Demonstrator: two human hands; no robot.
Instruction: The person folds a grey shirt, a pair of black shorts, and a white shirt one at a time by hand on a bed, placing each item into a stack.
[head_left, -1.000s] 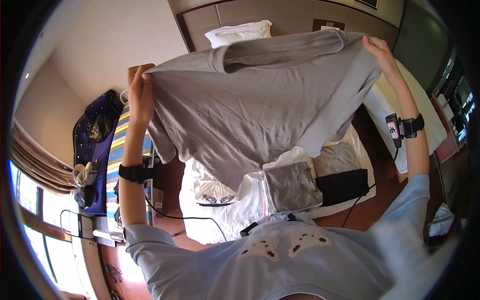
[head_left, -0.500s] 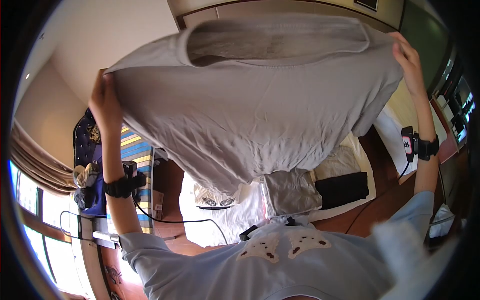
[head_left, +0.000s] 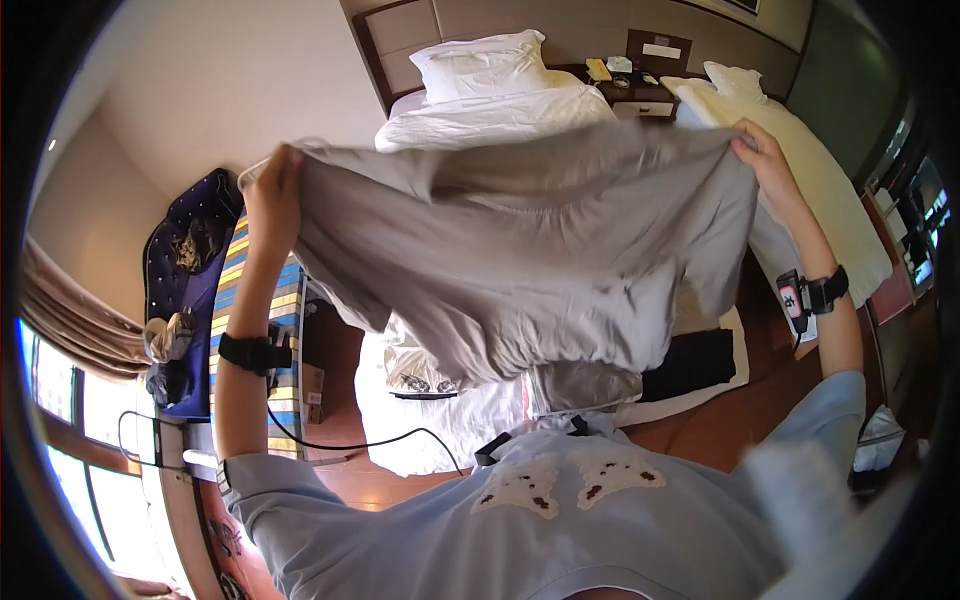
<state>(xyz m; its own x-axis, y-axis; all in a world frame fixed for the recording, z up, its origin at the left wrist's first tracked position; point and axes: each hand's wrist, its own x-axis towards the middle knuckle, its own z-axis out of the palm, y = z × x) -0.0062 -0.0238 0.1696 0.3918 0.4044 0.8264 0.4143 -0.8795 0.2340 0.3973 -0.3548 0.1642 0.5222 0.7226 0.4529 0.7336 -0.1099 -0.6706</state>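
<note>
A grey T-shirt hangs stretched in the air between my two hands, its neckline at the top and its hem hanging loose. My left hand is closed on one shoulder of it. On the other side, my right hand pinches the opposite shoulder. Below the shirt, a folded grey garment and a folded black garment lie on a white bed surface. A pale folded garment with a dark print lies to their left, partly covered by the hanging shirt.
Behind stand a bed with a white pillow, a nightstand and a second bed. At left are a dark blue tufted sofa and a striped mattress. A black cable runs from my left wrist.
Both hands have come lower and closer together with the grey T-shirt. Its neckline has sagged, and the pillow and nightstand behind it now show.
</note>
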